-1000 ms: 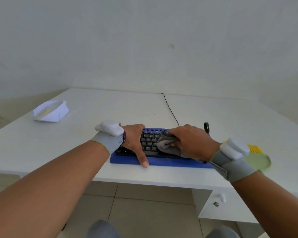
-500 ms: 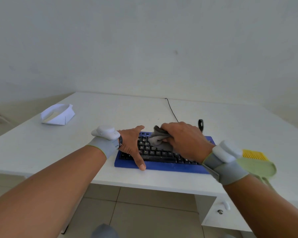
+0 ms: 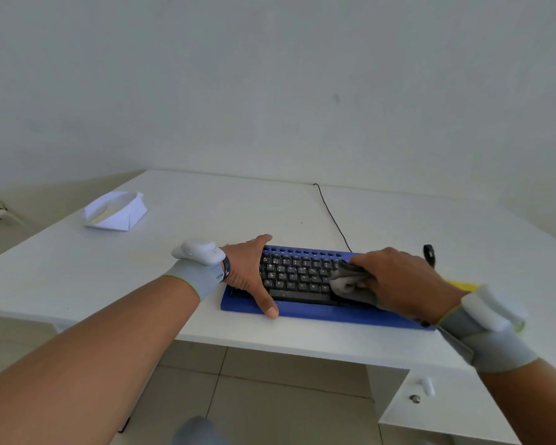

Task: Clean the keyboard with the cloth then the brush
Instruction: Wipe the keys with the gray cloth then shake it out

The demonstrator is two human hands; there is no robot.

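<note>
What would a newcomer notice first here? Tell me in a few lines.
The blue keyboard with black keys at the near edge of the white desk draws the eye first. The right hand grips a grey cloth on the right part of the keys, while the left hand rests spread on the keyboard's left end. A folded white paper shape lies far left on the desk.
</note>
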